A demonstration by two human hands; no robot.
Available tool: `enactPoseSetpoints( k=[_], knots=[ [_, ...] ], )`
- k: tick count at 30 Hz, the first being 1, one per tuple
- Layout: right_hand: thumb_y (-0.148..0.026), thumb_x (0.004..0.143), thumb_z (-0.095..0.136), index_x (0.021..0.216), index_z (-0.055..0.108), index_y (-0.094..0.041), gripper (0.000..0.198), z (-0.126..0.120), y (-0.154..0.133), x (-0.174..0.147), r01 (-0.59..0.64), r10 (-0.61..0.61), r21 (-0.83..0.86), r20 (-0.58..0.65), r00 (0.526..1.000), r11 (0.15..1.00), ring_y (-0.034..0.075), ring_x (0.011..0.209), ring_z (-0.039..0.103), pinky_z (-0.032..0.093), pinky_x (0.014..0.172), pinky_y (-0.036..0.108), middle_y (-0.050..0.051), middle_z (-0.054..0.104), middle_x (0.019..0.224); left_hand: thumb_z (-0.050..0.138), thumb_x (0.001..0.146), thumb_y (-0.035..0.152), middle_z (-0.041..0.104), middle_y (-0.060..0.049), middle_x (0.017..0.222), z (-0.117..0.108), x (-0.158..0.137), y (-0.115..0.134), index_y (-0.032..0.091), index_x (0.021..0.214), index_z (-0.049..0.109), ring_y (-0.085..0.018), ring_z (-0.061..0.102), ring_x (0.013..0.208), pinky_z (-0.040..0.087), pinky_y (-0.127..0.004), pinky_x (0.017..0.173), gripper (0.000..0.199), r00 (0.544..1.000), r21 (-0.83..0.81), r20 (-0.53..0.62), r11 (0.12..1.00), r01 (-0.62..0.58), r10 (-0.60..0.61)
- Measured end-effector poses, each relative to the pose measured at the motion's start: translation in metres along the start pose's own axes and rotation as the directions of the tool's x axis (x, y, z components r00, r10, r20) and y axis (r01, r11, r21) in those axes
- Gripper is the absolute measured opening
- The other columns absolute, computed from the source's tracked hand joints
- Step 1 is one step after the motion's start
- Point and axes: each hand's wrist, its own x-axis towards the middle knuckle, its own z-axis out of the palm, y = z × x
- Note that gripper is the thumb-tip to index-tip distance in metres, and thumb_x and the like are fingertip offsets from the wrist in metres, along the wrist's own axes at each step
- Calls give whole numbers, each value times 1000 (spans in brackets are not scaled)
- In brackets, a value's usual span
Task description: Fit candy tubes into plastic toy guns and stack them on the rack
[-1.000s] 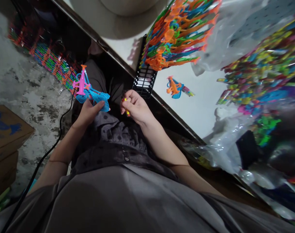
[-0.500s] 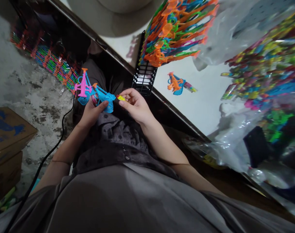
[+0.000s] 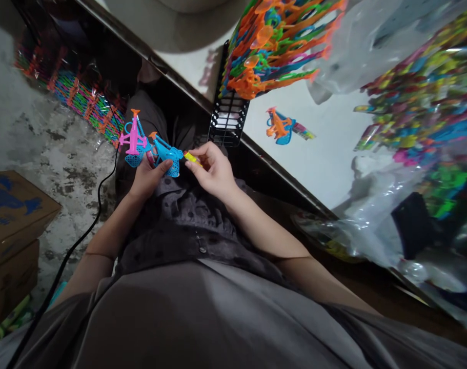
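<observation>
Over my lap, my left hand [image 3: 150,177] is closed around plastic toys. One is a blue toy launcher [image 3: 166,152] with a mesh grip and an orange tip. Beside it is a pink toy plane [image 3: 134,138] on another blue mesh piece. My right hand [image 3: 216,169] pinches a small yellow packet [image 3: 192,158] with a dark red end between thumb and fingers. That end meets, or nearly meets, the blue launcher's right end; I cannot tell if it is inserted.
On the white table [image 3: 302,169] lies an orange and blue toy [image 3: 280,126] with a colourful packet. A black rack [image 3: 227,120] holds many bright toys [image 3: 279,46]. Piled packets [image 3: 421,97] and plastic bags [image 3: 383,210] lie right. Bagged toys [image 3: 81,97] and cardboard boxes [image 3: 18,215] are left.
My right hand has shifted slightly left and closer to the blue launcher, with the yellow packet still pinched. My left hand keeps its hold on the toys. The view has moved a little.
</observation>
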Motion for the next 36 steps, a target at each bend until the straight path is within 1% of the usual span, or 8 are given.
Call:
enactPoseSetpoints(
  k=[8, 14, 16, 19, 22, 25, 28, 36],
  knots=[
    [-44, 87, 53, 93, 52, -19, 26, -1, 1, -1, 78, -70, -308, 39, 997, 948, 13, 63, 51, 40, 63, 27, 1, 59, 73, 71, 72, 46, 60, 2, 70, -3, 12, 8, 17, 74, 54, -12, 59, 70, 49, -25, 71, 34, 980, 241, 178, 961, -133, 91],
    [-37, 88, 54, 97, 54, -18, 21, -20, 9, 7, 55, -53, -650, 23, 998, 758, 24, 87, 58, 42, 80, 35, 9, 65, 90, 65, 77, 30, 60, -1, 74, -3, 30, 23, 19, 85, 55, -17, 61, 77, 47, -28, 74, 17, 956, 574, 266, 777, -258, 121],
    [-38, 89, 52, 100, 53, -18, 22, -35, 18, 6, -14, -24, -656, -49, 999, 755, 24, 85, 59, 43, 74, 33, 10, 65, 91, 63, 79, 32, 58, 1, 73, -17, 40, 30, 21, 94, 52, -14, 59, 68, 45, -25, 67, 21, 962, 634, 241, 730, -256, 128],
    [-39, 88, 51, 103, 50, -18, 25, -65, 37, 5, -90, -24, -523, -208, 978, 847, 21, 78, 59, 45, 70, 32, 8, 65, 89, 58, 82, 37, 55, 2, 75, -50, 56, 40, 22, 97, 46, -13, 55, 64, 42, -24, 63, 25, 967, 782, 114, 579, -229, 227],
    [-42, 84, 55, 97, 50, -20, 26, -91, 51, 17, -34, -90, -315, -371, 924, 948, 19, 79, 60, 49, 74, 34, 6, 64, 88, 58, 81, 34, 51, 2, 79, -86, 69, 42, 22, 96, 42, -14, 53, 70, 42, -25, 68, 26, 949, 858, 71, 466, -215, 308],
    [-38, 76, 62, 89, 50, -21, 24, -102, 53, 45, 79, -139, -133, -537, 832, 988, 19, 84, 60, 51, 77, 35, 5, 62, 91, 56, 78, 25, 48, 1, 82, -107, 80, 33, 21, 90, 39, -15, 52, 77, 42, -27, 77, 21, 952, 808, 8, 559, -187, 307],
    [-29, 71, 62, 80, 48, -21, 18, -99, 48, 77, 35, -33, -9, -624, 781, 999, 16, 70, 58, 50, 70, 32, 1, 58, 75, 54, 75, 20, 44, 2, 81, -108, 87, 20, 22, 87, 37, -15, 49, 77, 42, -30, 81, 21, 950, 733, -64, 660, -164, 306],
    [-26, 74, 54, 70, 48, -20, 9, -100, 46, 100, -69, -66, -211, -573, 817, 975, 18, 65, 53, 45, 68, 33, 2, 55, 65, 53, 81, 30, 47, -2, 91, -59, 93, 4, 21, 90, 42, -15, 50, 88, 41, -30, 88, 17, 917, 599, -84, 755, -265, 389]
  ],
)
